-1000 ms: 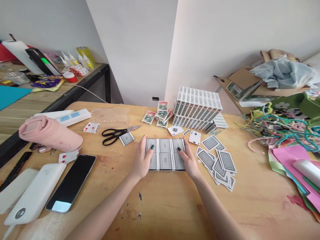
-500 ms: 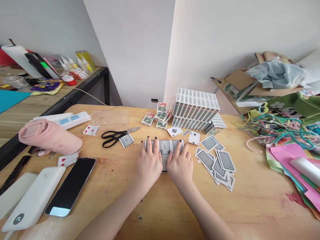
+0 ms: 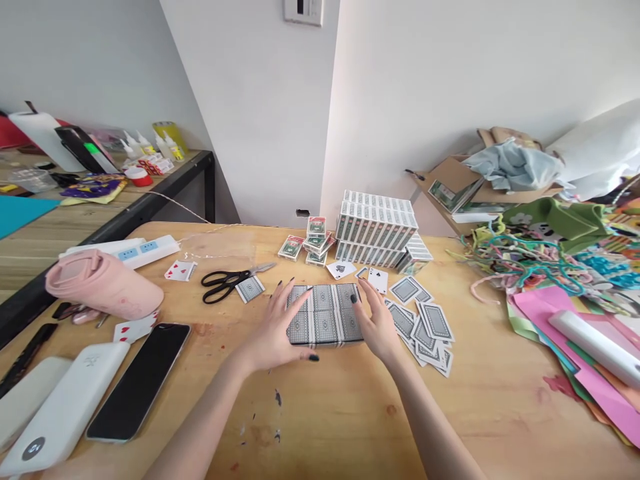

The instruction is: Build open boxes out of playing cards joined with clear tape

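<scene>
- Centrally, a flat block covered in grey-patterned card backs (image 3: 324, 317) lies on the wooden table (image 3: 320, 413), between the two hands, its long side facing the person.
- The left hand (image 3: 280, 330) is spread wide and grips nothing: its fingers reach over the block's left end while its thumb points across in front of the near edge. Whether any fingertip touches the cards, I cannot tell.
- The right hand (image 3: 377, 323) is also loosely open, curved about the block's right end, with its thumb at the top right edge; contact there is unclear too.
- Just right of that hand, loose cards (image 3: 437, 323) overlap in a messy heap, mostly backs up.
- Beyond the block, two spade cards lie face up near a small pile of card boxes (image 3: 316, 243) and a large two-tier stack of card boxes (image 3: 375, 230).
- Left of the block, black-handled scissors (image 3: 217, 287) rest partly over a single card (image 3: 250, 290).
- Farther left lie a phone (image 3: 140, 383), a white power bank (image 3: 70, 407) and a pink roll (image 3: 105, 287).
</scene>
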Motion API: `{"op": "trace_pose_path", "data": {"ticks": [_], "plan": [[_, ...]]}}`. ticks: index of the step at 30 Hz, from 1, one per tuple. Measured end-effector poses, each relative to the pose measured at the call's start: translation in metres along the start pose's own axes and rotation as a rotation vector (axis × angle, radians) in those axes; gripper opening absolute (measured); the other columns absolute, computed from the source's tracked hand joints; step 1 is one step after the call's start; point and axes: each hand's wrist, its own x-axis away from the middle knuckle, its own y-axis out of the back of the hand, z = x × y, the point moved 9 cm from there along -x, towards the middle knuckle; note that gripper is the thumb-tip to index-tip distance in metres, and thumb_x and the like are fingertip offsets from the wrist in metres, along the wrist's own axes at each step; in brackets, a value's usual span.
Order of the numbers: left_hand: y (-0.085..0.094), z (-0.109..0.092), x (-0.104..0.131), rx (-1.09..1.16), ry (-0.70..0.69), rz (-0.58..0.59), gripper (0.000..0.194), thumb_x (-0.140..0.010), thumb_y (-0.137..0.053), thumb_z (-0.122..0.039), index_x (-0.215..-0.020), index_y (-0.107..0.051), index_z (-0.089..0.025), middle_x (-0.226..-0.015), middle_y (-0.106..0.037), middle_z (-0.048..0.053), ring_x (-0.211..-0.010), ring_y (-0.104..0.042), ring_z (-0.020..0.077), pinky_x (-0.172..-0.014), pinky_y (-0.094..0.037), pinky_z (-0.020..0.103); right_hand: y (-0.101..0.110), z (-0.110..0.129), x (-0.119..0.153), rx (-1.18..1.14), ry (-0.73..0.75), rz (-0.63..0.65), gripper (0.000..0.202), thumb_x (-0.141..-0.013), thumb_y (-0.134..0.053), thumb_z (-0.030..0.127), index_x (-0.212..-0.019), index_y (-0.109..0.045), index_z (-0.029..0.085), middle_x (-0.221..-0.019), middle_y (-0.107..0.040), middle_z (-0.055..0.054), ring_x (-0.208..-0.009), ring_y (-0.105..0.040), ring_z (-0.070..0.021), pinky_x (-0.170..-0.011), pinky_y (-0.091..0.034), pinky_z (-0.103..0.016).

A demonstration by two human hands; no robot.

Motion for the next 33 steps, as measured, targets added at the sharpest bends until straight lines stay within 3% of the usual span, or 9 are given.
{"op": "trace_pose_path", "data": {"ticks": [2, 6, 12, 14, 18, 21, 23, 26, 33], "plan": [[-0.005, 0.006, 0.004, 0.031, -0.013, 0.036, 0.105, -0.061, -0.08, -0.038, -0.147, -0.02, -0.032, -0.158, 0.001, 0.008, -0.144, -0.005, 0.0364, -0.112, -0.025, 0.054, -0.011, -0.011, 0.004, -0.168, -0.014, 0.124, 0.063, -0.09, -0.041, 0.049, -0.145, -0.028, 0.023, -0.153, -0.028, -0.009, -0.142, -0.023, -0.0224, -0.115, -0.021, -0.044], [-0.001, 0.01, -0.001, 0.14, -0.017, -0.024, 0.079, -0.061, -0.074, -0.019, -0.135, -0.046, -0.027, -0.155, -0.012, 0.008, -0.142, -0.019, 0.0314, -0.114, -0.025, 0.046, -0.027, -0.025, 0.009, -0.458, -0.034, 0.256, 0.07, -0.088, -0.043, 0.054, -0.148, -0.02, 0.027, -0.157, -0.016, -0.005, -0.145, -0.012, -0.021, -0.117, -0.012, -0.043], [0.031, 0.011, 0.0, 0.551, 0.285, -0.07, 0.053, -0.059, -0.071, -0.027, -0.112, -0.067, -0.026, -0.147, -0.037, 0.006, -0.137, -0.029, 0.0347, -0.113, -0.024, 0.049, 0.003, 0.014, 0.016, -0.589, 0.152, 0.441, 0.076, -0.079, -0.061, 0.051, -0.145, -0.028, 0.03, -0.158, -0.013, -0.004, -0.145, -0.011, -0.0259, -0.115, -0.014, -0.045], [0.037, 0.003, 0.004, 0.802, 0.35, -0.069, 0.048, -0.064, -0.066, -0.033, -0.112, -0.066, -0.023, -0.139, -0.048, 0.008, -0.133, -0.037, 0.0335, -0.11, -0.028, 0.047, 0.021, 0.03, 0.015, -0.522, 0.195, 0.38, 0.072, -0.078, -0.065, 0.045, -0.141, -0.034, 0.03, -0.156, -0.021, -0.006, -0.143, -0.018, -0.0268, -0.114, -0.019, -0.044], [0.015, -0.007, 0.011, 1.103, 0.518, 0.029, 0.049, -0.078, -0.054, -0.05, -0.116, -0.06, -0.019, -0.117, -0.064, 0.01, -0.115, -0.055, 0.0311, -0.095, -0.043, 0.044, 0.038, 0.042, 0.009, -0.427, 0.165, 0.11, 0.042, -0.086, -0.051, 0.05, -0.12, -0.049, 0.026, -0.135, -0.05, -0.008, -0.125, -0.044, -0.0261, -0.105, -0.032, -0.041], [0.017, -0.001, 0.01, 1.178, 0.459, -0.259, 0.05, -0.084, -0.045, -0.056, -0.112, -0.058, -0.018, -0.118, -0.062, 0.011, -0.116, -0.054, 0.0286, -0.096, -0.042, 0.041, 0.028, 0.028, 0.006, -0.318, -0.001, 0.001, 0.042, -0.089, -0.04, 0.056, -0.112, -0.053, 0.023, -0.11, -0.061, -0.006, -0.1, -0.055, -0.0225, -0.089, -0.042, -0.035], [0.022, -0.002, 0.008, 1.111, 0.314, -0.377, 0.048, -0.083, -0.047, -0.056, -0.113, -0.057, -0.019, -0.124, -0.059, 0.011, -0.121, -0.049, 0.0275, -0.1, -0.039, 0.038, 0.02, 0.017, 0.006, -0.287, -0.115, -0.014, 0.05, -0.089, -0.033, 0.061, -0.108, -0.056, 0.021, -0.095, -0.063, -0.005, -0.089, -0.057, -0.0215, -0.078, -0.044, -0.032], [0.019, -0.005, 0.005, 0.876, 0.223, -0.324, 0.045, -0.076, -0.063, -0.049, -0.111, -0.059, -0.021, -0.124, -0.059, 0.009, -0.123, -0.048, 0.0269, -0.103, -0.035, 0.035, 0.012, 0.01, 0.007, -0.327, -0.189, 0.049, 0.055, -0.087, -0.036, 0.064, -0.102, -0.063, 0.019, -0.09, -0.066, -0.005, -0.088, -0.058, -0.0222, -0.074, -0.043, -0.03], [-0.01, 0.024, 0.001, 0.746, 0.508, -0.183, 0.043, -0.079, -0.055, -0.056, -0.089, -0.07, -0.017, -0.095, -0.072, 0.006, -0.098, -0.062, 0.0262, -0.086, -0.044, 0.034, -0.01, -0.008, 0.011, -0.357, -0.371, 0.139, 0.052, -0.067, -0.065, 0.062, -0.086, -0.07, 0.014, -0.078, -0.069, -0.005, -0.07, -0.059, -0.0186, -0.063, -0.042, -0.027]]}}
